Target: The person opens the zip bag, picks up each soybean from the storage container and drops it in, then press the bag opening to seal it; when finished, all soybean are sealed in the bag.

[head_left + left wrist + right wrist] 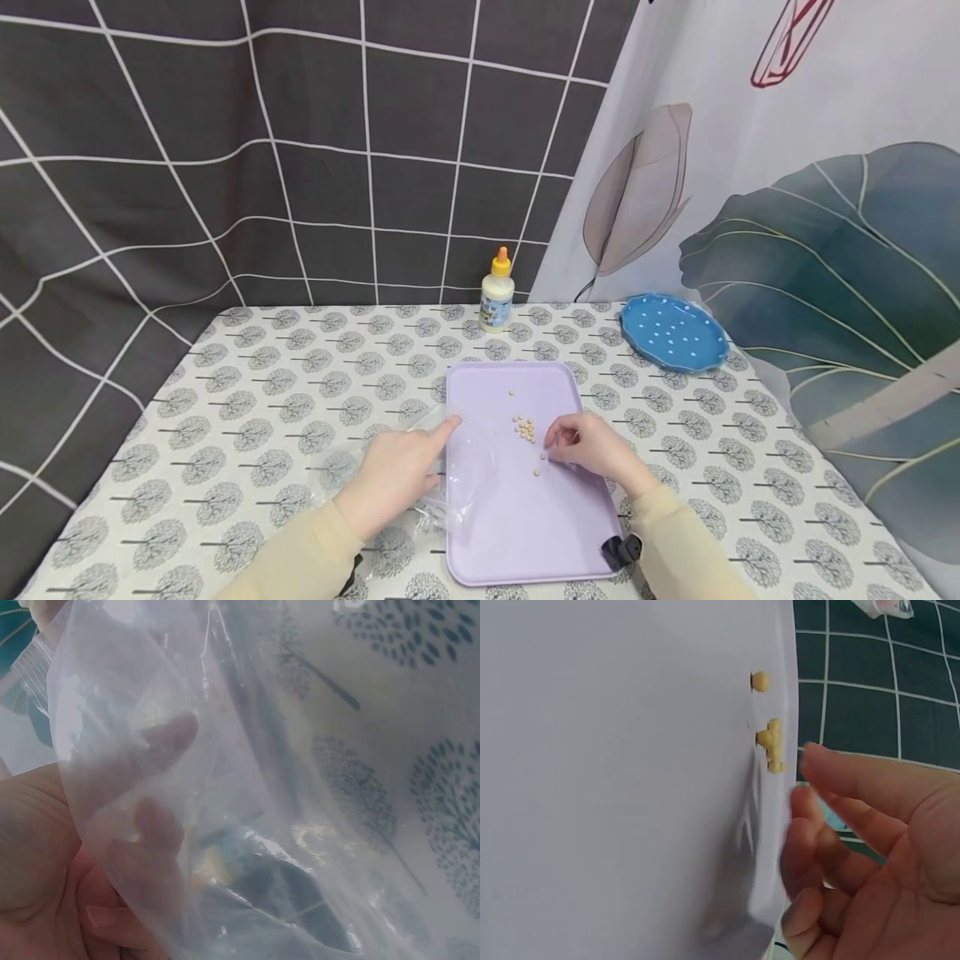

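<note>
On the lilac tray lie several small round pale-yellow beans, mostly in a loose cluster, with a few apart. A clear plastic zip bag spreads over the tray's left edge. My left hand holds this bag, its index finger stretched out over the tray edge; thumb and index show through the film in the left wrist view. To the right of the beans is my right hand, low over the tray with fingers bent. In the right wrist view its fingertips are slightly apart, with nothing visible between them.
A white glue-type bottle with a yellow and orange cap stands behind the tray. At the back right is a blue plate with white dots. A tree-patterned cloth covers the table, and curtains hang behind it.
</note>
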A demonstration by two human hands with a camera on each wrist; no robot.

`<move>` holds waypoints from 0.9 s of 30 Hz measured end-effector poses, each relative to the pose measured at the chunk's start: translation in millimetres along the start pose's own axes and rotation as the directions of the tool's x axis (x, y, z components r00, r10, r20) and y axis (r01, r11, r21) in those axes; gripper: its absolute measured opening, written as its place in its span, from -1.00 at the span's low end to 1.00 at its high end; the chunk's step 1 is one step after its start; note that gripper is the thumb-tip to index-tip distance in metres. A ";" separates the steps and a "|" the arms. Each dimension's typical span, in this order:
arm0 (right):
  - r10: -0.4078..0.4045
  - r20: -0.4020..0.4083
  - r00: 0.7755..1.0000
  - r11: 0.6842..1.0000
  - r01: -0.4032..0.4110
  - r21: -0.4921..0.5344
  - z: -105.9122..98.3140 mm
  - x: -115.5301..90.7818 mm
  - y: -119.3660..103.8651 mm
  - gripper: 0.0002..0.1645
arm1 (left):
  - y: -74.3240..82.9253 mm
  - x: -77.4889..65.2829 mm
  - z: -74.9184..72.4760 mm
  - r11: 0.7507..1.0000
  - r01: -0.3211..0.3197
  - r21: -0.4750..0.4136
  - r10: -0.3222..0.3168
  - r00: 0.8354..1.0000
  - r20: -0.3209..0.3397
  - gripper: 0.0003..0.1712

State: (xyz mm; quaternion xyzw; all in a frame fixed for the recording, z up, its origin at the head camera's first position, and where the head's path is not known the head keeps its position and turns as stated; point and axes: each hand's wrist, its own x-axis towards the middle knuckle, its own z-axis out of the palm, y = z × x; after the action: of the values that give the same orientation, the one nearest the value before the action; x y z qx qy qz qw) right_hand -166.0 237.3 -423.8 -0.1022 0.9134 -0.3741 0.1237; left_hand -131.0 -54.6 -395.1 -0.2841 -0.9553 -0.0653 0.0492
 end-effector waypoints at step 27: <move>0.008 0.001 1.000 0.988 -0.007 -0.153 12.9 4.7 -10.6 -0.84 | 0.5 0.0 -0.5 1.000 -0.011 0.000 0.011 1.000 -0.017 -0.07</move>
State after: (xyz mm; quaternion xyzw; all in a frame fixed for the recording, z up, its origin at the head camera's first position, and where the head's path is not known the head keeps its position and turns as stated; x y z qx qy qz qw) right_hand -165.6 220.0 -425.9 -0.1082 0.9397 -0.3025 0.1177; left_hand -130.8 -54.2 -394.5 -0.2888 -0.9533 -0.0675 0.0579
